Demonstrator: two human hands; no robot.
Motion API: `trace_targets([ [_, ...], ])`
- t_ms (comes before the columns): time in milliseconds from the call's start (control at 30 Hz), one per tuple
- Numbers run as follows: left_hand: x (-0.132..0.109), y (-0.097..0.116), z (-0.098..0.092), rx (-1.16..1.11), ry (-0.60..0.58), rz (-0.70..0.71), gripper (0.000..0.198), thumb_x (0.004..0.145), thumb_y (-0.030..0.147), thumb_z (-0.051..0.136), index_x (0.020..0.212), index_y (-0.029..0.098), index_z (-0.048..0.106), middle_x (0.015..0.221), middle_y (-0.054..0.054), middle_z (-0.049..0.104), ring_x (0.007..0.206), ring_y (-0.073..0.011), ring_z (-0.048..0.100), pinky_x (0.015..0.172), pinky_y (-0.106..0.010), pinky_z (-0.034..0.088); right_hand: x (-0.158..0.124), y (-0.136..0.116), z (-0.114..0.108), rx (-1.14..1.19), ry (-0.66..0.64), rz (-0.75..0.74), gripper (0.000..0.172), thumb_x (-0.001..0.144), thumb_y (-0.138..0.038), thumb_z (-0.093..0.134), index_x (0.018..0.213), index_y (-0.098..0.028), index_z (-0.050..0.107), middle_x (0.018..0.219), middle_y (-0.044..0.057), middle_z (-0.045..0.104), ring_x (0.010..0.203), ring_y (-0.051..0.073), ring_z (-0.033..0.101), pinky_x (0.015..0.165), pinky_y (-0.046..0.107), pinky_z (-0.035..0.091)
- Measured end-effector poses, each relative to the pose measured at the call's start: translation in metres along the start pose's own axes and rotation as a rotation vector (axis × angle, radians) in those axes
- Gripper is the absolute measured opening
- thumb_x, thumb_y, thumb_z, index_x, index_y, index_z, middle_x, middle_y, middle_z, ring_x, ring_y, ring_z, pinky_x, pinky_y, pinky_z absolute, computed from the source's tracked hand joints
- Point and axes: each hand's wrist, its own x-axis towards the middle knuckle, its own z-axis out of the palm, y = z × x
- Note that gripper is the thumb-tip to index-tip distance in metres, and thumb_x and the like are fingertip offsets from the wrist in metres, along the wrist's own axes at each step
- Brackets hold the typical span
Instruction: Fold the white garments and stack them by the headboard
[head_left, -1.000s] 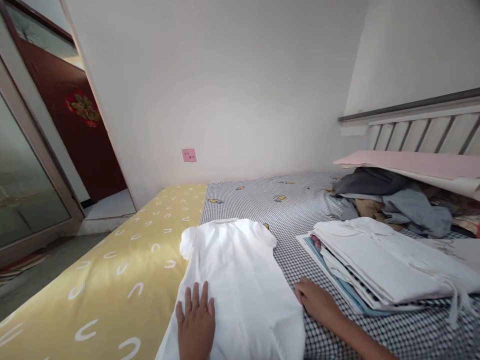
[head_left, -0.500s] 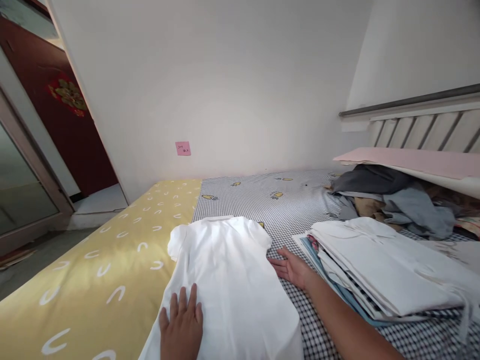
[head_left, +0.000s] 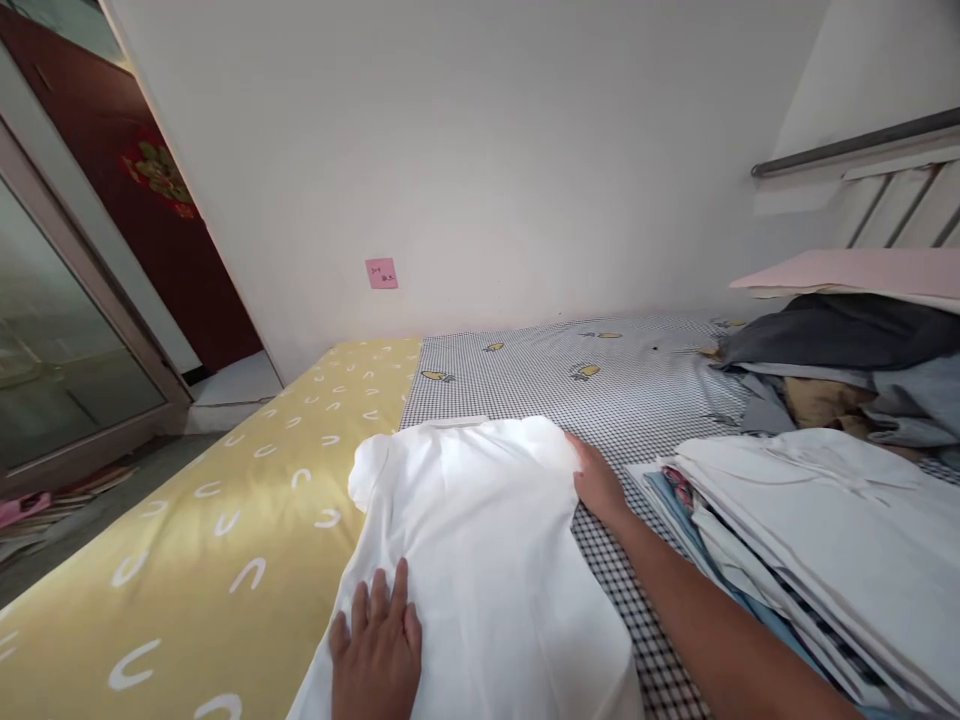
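Note:
A white short-sleeved garment [head_left: 480, 560] lies spread on the bed, its collar end towards the wall. My left hand [head_left: 379, 640] rests flat on its lower left part, fingers spread. At the right sleeve, my right hand [head_left: 598, 480] has hold of the edge of the cloth; most of its fingers are hidden beneath or behind the fabric. The left sleeve lies puffed out over the seam between the yellow sheet [head_left: 187, 600] and the checked sheet [head_left: 517, 375].
To the right is a stack of folded clothes [head_left: 817, 520], a white one on top. Behind it, a pile of dark and grey clothes [head_left: 840, 335] sits under a pink board [head_left: 862, 270]. A pink note [head_left: 382, 273] sticks to the wall. On the far left is a dark red door [head_left: 150, 180].
My right hand has moved from beside the garment up to its right sleeve and taken hold of it. My left hand stays flat on the cloth. The view has shifted to the right.

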Motion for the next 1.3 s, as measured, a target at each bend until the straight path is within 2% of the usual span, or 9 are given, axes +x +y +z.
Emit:
trace_targets([
  [233, 0.003, 0.004, -0.012, 0.029, -0.044, 0.006, 0.052, 0.097, 0.027, 0.034, 0.147, 0.027, 0.047, 0.143, -0.011, 0.061, 0.136, -0.0343, 0.050, 0.110, -0.059, 0.037, -0.020, -0.021, 0.002, -0.218, 0.117, -0.022, 0.073, 0.083, -0.014, 0.045, 0.155, -0.018, 0.033, 0.158, 0.018, 0.031, 0.140, 0.034, 0.038, 0.112, 0.056, 0.033],
  [367, 0.005, 0.006, -0.019, 0.025, -0.058, 0.014, 0.051, 0.097, 0.025, 0.035, 0.147, 0.025, 0.047, 0.143, -0.013, 0.060, 0.134, -0.0354, 0.051, 0.108, -0.059, 0.040, -0.076, -0.052, 0.005, -0.133, -0.357, -0.355, 0.041, 0.086, -0.019, 0.048, 0.121, -0.024, 0.068, 0.123, 0.007, 0.067, 0.114, 0.023, 0.061, 0.104, 0.039, 0.045],
  [500, 0.006, 0.006, -0.020, 0.008, -0.026, 0.040, 0.052, 0.096, 0.024, 0.036, 0.147, 0.023, 0.048, 0.138, -0.017, 0.063, 0.131, -0.0361, 0.053, 0.107, -0.059, 0.040, -0.137, -0.054, -0.018, -0.184, -0.911, -0.506, 0.032, 0.082, -0.021, 0.056, 0.107, -0.024, 0.075, 0.112, 0.005, 0.070, 0.099, 0.019, 0.065, 0.089, 0.030, 0.049],
  [600, 0.007, 0.006, -0.021, 0.011, 0.004, 0.048, 0.052, 0.097, 0.024, 0.035, 0.146, 0.020, 0.050, 0.135, -0.019, 0.064, 0.127, -0.0358, 0.055, 0.104, -0.057, 0.042, -0.163, -0.045, -0.057, -0.324, -1.069, -0.379, 0.022, 0.080, -0.024, 0.058, 0.090, -0.023, 0.078, 0.092, 0.002, 0.073, 0.082, 0.017, 0.066, 0.073, 0.025, 0.048],
  [733, 0.007, 0.006, -0.023, -0.015, 0.013, 0.060, 0.051, 0.097, 0.024, 0.033, 0.144, 0.018, 0.052, 0.131, -0.021, 0.065, 0.122, -0.0360, 0.057, 0.099, -0.056, 0.043, -0.172, -0.039, -0.110, -0.433, -1.279, 0.053, 0.024, 0.075, -0.030, 0.062, 0.090, -0.026, 0.080, 0.077, 0.000, 0.073, 0.044, 0.012, 0.056, 0.052, 0.025, 0.040],
  [900, 0.006, 0.005, -0.022, -0.037, 0.022, 0.055, 0.051, 0.097, 0.022, 0.033, 0.143, 0.017, 0.053, 0.129, -0.022, 0.065, 0.122, -0.0382, 0.057, 0.098, -0.057, 0.043, -0.166, -0.061, -0.109, -0.494, -0.970, -0.078, 0.026, 0.076, -0.038, 0.066, 0.096, -0.030, 0.080, 0.072, 0.000, 0.074, 0.046, 0.015, 0.060, 0.067, 0.031, 0.048],
  [1000, 0.004, 0.005, -0.020, -0.037, 0.030, 0.040, 0.051, 0.097, 0.020, 0.033, 0.143, 0.018, 0.053, 0.131, -0.021, 0.065, 0.123, -0.0377, 0.057, 0.099, -0.058, 0.042, -0.154, -0.076, -0.061, -0.404, -0.746, -0.310, 0.038, 0.086, -0.043, 0.053, 0.116, -0.031, 0.073, 0.111, 0.006, 0.075, 0.090, 0.023, 0.071, 0.083, 0.034, 0.050],
  [1100, 0.002, 0.007, -0.019, -0.053, 0.026, 0.021, 0.051, 0.096, 0.018, 0.034, 0.143, 0.019, 0.053, 0.134, -0.021, 0.064, 0.125, -0.0374, 0.056, 0.103, -0.058, 0.041, -0.140, -0.072, -0.002, -0.430, -0.549, -0.430, 0.051, 0.093, -0.044, 0.044, 0.139, -0.029, 0.059, 0.154, 0.009, 0.047, 0.129, 0.027, 0.055, 0.105, 0.045, 0.042],
  [1300, -0.003, 0.007, -0.015, -0.075, -0.003, -0.019, 0.052, 0.096, 0.017, 0.035, 0.145, 0.022, 0.051, 0.138, -0.018, 0.062, 0.130, -0.0365, 0.053, 0.107, -0.059, 0.037, -0.130, -0.019, 0.070, -0.734, -0.249, -0.430, 0.049, 0.099, -0.043, 0.038, 0.145, -0.033, 0.052, 0.158, 0.004, 0.044, 0.148, 0.029, 0.033, 0.119, 0.059, 0.018],
])
